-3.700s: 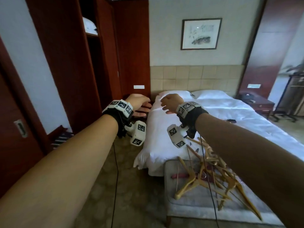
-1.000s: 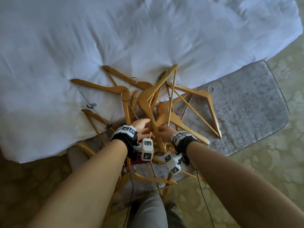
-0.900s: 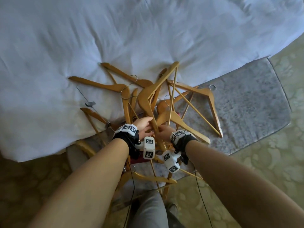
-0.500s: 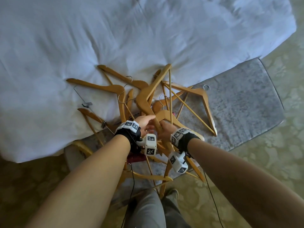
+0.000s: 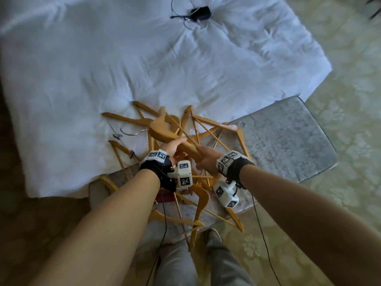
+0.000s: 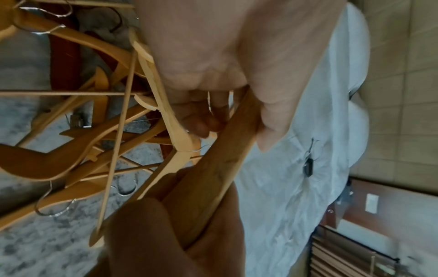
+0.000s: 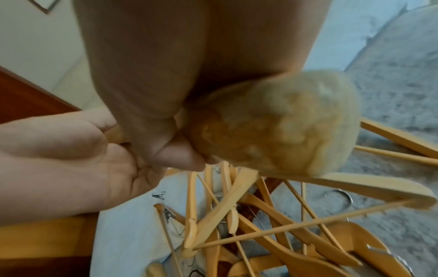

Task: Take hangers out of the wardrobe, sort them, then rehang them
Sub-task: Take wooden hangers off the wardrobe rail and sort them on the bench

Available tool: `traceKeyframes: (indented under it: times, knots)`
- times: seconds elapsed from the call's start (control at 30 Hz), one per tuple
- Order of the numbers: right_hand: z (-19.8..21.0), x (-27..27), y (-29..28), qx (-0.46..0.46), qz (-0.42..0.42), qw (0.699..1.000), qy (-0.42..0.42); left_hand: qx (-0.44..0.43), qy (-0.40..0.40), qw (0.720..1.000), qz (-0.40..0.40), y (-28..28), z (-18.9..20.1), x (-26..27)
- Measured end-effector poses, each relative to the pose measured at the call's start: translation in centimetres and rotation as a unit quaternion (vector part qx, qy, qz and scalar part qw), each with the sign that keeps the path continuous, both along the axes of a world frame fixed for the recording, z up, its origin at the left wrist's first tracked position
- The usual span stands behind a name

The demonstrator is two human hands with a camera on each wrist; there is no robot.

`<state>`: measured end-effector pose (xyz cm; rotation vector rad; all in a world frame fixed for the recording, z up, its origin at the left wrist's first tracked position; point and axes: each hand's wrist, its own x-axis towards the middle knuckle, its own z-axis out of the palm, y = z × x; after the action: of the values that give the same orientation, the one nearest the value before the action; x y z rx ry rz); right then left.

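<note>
While both hands grip one broad wooden hanger (image 5: 165, 131) above the heap, the main hazard is the tangle beneath it. The left hand (image 5: 173, 147) curls round the hanger's arm, thumb on one face and fingers behind, as the left wrist view shows; the right hand (image 5: 206, 159) closes round the same arm nearer its end. The pile of hangers (image 5: 198, 182) straddles the foot of the white bed (image 5: 144, 58) and the grey bench (image 5: 288, 141), at about six o'clock from the bed's middle.

Metal hooks and thin crossbars interlock across the pile, so pulling the held hanger away would likely drag neighbours along; those lying over the bench's near edge, at six o'clock, could slide to the patterned floor (image 5: 350, 203). A clip hanger (image 5: 119, 135) at nine o'clock of the pile might also snag a hook. The wrist cables trailing below the arms hang close to upturned hanger ends and may catch.

No brand or readable writing shows on the hangers. Only black-and-white square marker patterns appear on the wrist units. A small black device (image 5: 200, 12) lies on the bed at twelve o'clock, its markings too small to tell.
</note>
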<state>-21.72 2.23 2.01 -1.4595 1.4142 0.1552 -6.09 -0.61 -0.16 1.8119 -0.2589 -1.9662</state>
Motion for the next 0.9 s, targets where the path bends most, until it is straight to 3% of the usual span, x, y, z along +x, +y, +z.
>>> traceKeyframes:
  times: [0.17,0.37,0.6,0.9]
  knots:
    - [5.9,-0.1,1.8,-0.106,0.062,0.992,-0.006,-0.074,-0.025,0.992,0.095,4.4,6.0,1.0]
    - [12.6,1.8,4.5,-0.211,0.144,0.966,0.031,-0.185,-0.208,0.955,0.1,9.9,12.3,4.3]
    - [21.9,10.5,9.0,-0.181,0.218,0.959,-0.019,-0.297,-0.34,0.871,0.196,19.5,24.3,10.6]
    - [34.4,24.7,19.9,-0.254,0.312,0.907,-0.121,-0.382,-0.442,0.752,0.306,34.0,36.6,22.2]
